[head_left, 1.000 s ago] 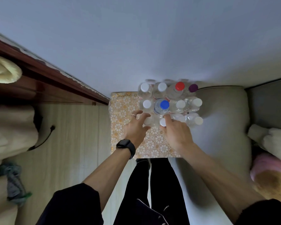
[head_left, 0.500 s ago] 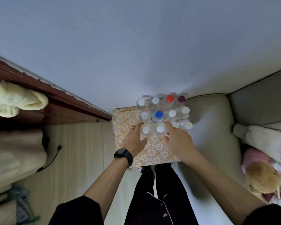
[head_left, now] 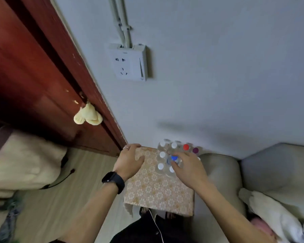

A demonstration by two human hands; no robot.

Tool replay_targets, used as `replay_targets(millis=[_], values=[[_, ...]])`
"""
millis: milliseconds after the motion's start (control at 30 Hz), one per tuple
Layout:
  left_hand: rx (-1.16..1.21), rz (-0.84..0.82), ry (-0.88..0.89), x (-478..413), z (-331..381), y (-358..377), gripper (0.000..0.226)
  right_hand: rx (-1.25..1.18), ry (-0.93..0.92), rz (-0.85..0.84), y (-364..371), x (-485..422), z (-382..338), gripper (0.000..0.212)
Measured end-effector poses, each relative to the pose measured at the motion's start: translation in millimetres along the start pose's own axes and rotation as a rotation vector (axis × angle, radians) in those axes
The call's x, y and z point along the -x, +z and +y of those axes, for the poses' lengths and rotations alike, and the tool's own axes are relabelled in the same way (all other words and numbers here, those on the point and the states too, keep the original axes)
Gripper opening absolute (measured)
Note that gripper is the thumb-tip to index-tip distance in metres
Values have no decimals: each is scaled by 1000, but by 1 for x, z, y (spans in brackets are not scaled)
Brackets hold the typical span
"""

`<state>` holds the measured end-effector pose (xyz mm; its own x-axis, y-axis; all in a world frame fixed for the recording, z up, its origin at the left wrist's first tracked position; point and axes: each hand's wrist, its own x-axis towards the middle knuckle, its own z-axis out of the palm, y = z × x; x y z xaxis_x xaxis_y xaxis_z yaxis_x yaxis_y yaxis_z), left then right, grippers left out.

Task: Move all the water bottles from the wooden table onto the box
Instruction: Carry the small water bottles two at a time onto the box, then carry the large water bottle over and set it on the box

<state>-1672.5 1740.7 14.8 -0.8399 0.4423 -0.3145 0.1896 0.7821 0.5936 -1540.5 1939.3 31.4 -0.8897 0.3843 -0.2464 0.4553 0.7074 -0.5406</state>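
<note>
Left hand [head_left: 130, 163] has come off the bottles [head_left: 162, 155], now flat, fingers spread, on the box [head_left: 156, 192] far-left corner. Right hand [head_left: 189, 170] curls over the blue-cap bottle [head_left: 173, 157]; grip unclear. All stand clustered on the box. Light, smooth, squashy plastic: take by the neck. Fill level unreadable.
</note>
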Motion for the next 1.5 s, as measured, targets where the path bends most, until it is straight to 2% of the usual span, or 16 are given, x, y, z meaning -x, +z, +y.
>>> replay_targets(millis=[200, 300, 400, 533, 767, 1033, 1267, 1500], values=[[62, 238, -135, 41, -5, -35, 46, -23, -287, 31, -30, -25, -46, 28], [81, 343, -252, 80, -24, -50, 46, -42, -419, -13, -23, -27, -82, 28], [101, 505, -370, 149, -50, -76, 46, -64, -607, -117, -2, -10, -136, 26], [132, 767, -592, 284, -98, -105, 45, -38, -948, -280, 43, 46, -235, 24], [229, 1234, -1042, 565, -162, -69, 41, -30, -1455, -507, 128, 248, -378, 24], [198, 1550, -1393, 843, -167, -9, 41, -93, -1904, -795, 212, 539, -459, 34], [12, 1677, -1641, 1011, -133, 15, 41, -186, -2126, -994, 249, 742, -484, 37], [-24, 1686, -1848, 1145, -138, 26, 42, -305, -2198, -1122, 290, 891, -513, 37]])
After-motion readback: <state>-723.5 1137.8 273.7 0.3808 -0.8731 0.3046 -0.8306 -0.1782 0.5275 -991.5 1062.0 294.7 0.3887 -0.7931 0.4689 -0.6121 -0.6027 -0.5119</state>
